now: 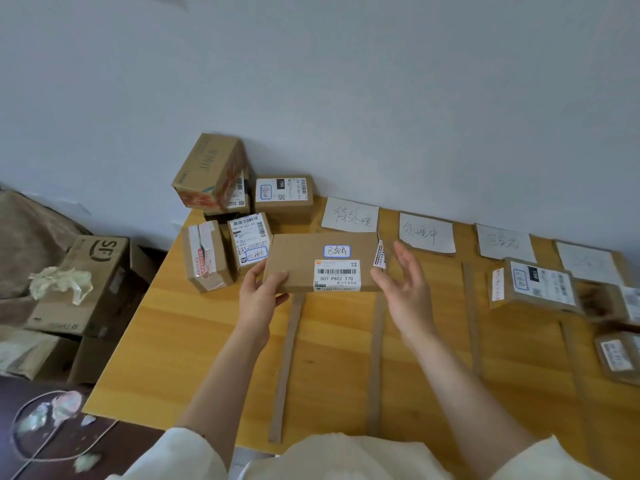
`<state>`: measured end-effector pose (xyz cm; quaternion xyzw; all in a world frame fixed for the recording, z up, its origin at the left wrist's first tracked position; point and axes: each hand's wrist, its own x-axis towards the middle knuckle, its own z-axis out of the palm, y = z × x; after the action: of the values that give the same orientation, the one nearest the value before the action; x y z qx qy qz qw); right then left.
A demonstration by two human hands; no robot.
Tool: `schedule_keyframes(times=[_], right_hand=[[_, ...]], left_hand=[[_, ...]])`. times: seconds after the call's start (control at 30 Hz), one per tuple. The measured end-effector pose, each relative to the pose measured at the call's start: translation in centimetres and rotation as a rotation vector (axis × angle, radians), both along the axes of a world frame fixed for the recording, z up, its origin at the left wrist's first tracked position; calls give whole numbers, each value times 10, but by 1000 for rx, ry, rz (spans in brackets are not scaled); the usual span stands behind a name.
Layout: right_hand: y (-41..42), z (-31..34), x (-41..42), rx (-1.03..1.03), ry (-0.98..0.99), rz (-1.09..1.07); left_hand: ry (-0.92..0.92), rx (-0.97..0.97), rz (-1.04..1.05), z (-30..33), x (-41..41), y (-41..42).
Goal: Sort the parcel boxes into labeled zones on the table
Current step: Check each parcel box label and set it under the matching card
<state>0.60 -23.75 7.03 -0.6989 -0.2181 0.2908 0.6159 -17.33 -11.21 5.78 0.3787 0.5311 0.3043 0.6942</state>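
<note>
Now, in the head view, the left hand (261, 289) grips the near-left corner of a flat brown cardboard parcel box (323, 263), thumb on top, while the right hand (403, 285) is released, its fingers relaxed just beside the box's right end and holding nothing. The box is above the far middle of the yellow wooden desk (194, 344), near the first white paper zone sign (349, 214); whether it is lifted or touches the desk, I cannot tell. Its long axis runs left to right, the top face with the barcode label (336, 275) is up, and the print reads toward the person.

I judge that the step in hand is reading the small blue-framed handwritten sticker (336, 251) to choose a zone. The next move probably calls for matching it with a sign, carrying the box between the right brown cardboard divider strips (377, 362), and putting it down flat. Unsorted boxes (249, 245) wait at the far-left corner.
</note>
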Motion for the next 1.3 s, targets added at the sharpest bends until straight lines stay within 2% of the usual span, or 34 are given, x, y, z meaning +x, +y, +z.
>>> schedule_keyframes(times=[0.3, 0.53, 0.7, 0.93, 1.1, 1.3], right_hand=[[-31, -24, 20, -88, 305, -121], [-45, -28, 30, -59, 386, -187], [-54, -23, 30, 140, 704, -350], [-82, -31, 27, 119, 900, -360], [-123, -45, 56, -20, 912, -493], [-198, -62, 107, -175, 606, -718]], left_hand=[[27, -3, -77, -7, 16, -28], [24, -13, -109, -7, 30, -39], [-28, -113, -115, -11, 51, -54], [-52, -176, -258, -17, 94, -96], [90, -178, -471, -30, 119, -122], [345, -33, -713, -48, 140, -150]])
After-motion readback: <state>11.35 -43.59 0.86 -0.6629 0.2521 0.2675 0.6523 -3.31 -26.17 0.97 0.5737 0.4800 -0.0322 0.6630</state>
